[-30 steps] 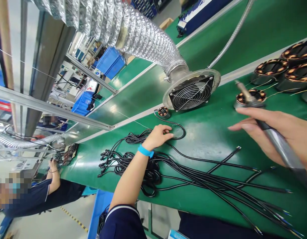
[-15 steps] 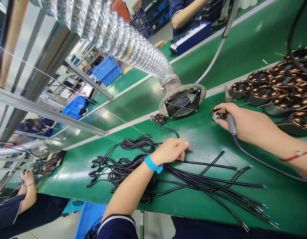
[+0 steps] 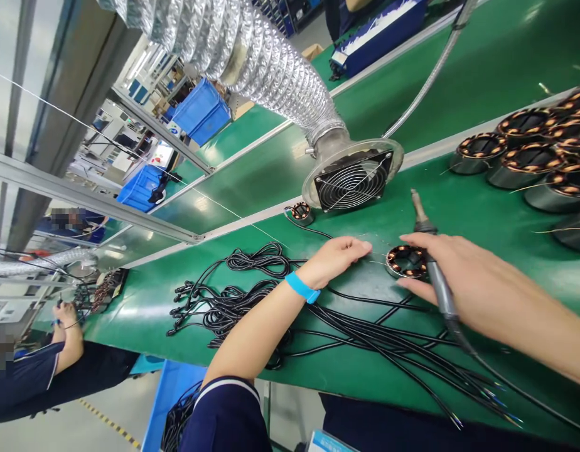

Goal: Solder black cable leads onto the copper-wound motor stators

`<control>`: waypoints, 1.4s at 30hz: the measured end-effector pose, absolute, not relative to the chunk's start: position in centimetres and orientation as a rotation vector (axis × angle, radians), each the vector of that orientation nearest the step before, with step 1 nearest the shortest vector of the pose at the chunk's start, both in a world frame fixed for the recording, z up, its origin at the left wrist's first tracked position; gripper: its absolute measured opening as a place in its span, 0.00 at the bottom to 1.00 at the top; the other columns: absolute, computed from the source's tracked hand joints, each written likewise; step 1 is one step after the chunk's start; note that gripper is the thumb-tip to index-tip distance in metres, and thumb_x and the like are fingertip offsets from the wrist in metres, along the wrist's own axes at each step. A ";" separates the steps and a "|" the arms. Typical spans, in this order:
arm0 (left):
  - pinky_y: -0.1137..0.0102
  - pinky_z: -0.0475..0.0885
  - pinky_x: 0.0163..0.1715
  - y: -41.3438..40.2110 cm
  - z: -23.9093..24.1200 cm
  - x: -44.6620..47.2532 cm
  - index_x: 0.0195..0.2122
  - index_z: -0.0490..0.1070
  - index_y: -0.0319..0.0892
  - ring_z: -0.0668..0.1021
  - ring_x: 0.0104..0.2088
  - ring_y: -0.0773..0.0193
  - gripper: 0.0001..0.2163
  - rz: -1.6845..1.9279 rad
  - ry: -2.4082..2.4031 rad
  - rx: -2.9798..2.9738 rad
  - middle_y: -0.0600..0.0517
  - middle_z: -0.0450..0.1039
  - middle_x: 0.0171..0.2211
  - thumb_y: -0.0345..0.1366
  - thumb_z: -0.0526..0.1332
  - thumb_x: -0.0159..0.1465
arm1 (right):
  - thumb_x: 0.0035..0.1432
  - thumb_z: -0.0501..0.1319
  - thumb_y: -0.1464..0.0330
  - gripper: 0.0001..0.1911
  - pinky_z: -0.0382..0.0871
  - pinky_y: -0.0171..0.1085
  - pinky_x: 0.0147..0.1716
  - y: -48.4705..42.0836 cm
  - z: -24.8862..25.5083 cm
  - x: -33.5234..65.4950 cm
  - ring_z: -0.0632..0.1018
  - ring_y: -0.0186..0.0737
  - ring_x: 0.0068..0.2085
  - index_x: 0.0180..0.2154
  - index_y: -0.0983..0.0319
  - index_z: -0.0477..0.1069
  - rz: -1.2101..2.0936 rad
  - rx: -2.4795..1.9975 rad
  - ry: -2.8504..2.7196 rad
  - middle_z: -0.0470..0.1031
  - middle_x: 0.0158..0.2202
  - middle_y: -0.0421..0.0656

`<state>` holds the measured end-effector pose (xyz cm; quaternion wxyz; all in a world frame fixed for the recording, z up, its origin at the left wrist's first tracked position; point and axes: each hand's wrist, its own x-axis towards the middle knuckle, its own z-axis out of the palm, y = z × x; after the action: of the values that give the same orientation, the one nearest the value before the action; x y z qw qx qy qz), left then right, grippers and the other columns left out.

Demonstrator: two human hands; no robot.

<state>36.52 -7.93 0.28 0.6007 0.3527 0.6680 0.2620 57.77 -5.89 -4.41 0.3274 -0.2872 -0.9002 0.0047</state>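
Note:
My right hand (image 3: pixel 464 276) grips a soldering iron (image 3: pixel 431 263), its tip pointing up and away, and its fingers touch a small copper-wound stator (image 3: pixel 405 261) lying on the green bench mat (image 3: pixel 346 370). My left hand (image 3: pixel 339 257), with a blue wrist strap (image 3: pixel 302 287), reaches toward that stator, fingertips pinching at thin wires just left of it; what it holds is too fine to tell. Black cables (image 3: pixel 365 339) lie under and in front of both hands.
A fume extractor fan (image 3: pixel 353 182) on a silver flexible duct (image 3: pixel 266 69) stands behind the hands, with another small stator (image 3: pixel 300 212) beside it. Several larger stators (image 3: pixel 530 157) cluster at the right. A coiled cable bundle (image 3: pixel 224 301) lies left. A co-worker's hand (image 3: pixel 66 314) works far left.
My right hand has pulled the small stator nearer, down the mat from beside the fan. My left hand has left the cables and reached right to the stator's wires.

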 end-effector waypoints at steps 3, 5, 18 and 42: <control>0.76 0.56 0.25 -7.4 0.0 37.1 0.25 0.71 0.36 0.61 0.23 0.74 0.12 0.570 1.514 0.878 0.57 0.64 0.22 0.30 0.62 0.67 | 0.74 0.50 0.57 0.22 0.75 0.43 0.30 -6.1 -5.5 57.2 0.77 0.47 0.32 0.51 0.70 0.67 -0.028 -0.740 -2.313 0.74 0.35 0.51; 0.76 0.58 0.27 -7.2 -0.1 37.3 0.24 0.73 0.36 0.63 0.24 0.74 0.11 0.570 1.478 0.881 0.56 0.68 0.23 0.27 0.62 0.65 | 0.74 0.50 0.57 0.21 0.73 0.43 0.31 -5.8 -6.1 57.4 0.77 0.46 0.33 0.51 0.69 0.66 -0.018 -0.732 -2.310 0.74 0.36 0.51; 0.77 0.43 0.17 -6.2 -0.6 37.4 0.26 0.69 0.35 0.55 0.16 0.79 0.14 0.623 1.355 0.664 0.56 0.61 0.22 0.35 0.59 0.67 | 0.76 0.48 0.55 0.21 0.71 0.40 0.34 -4.7 -6.8 58.7 0.76 0.42 0.34 0.53 0.65 0.66 0.181 -0.673 -2.290 0.74 0.37 0.46; 0.72 0.59 0.26 -11.6 0.7 37.7 0.35 0.73 0.38 0.62 0.24 0.70 0.13 0.445 1.430 1.339 0.56 0.65 0.24 0.45 0.64 0.63 | 0.71 0.56 0.67 0.13 0.78 0.27 0.39 -5.6 -4.5 59.4 0.82 0.31 0.36 0.56 0.57 0.66 0.798 -0.690 -1.835 0.79 0.39 0.40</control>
<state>37.67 -11.60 0.69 0.5366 0.5624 0.6008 0.1868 59.43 -5.63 -4.52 0.4904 -0.2842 -0.7555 0.3286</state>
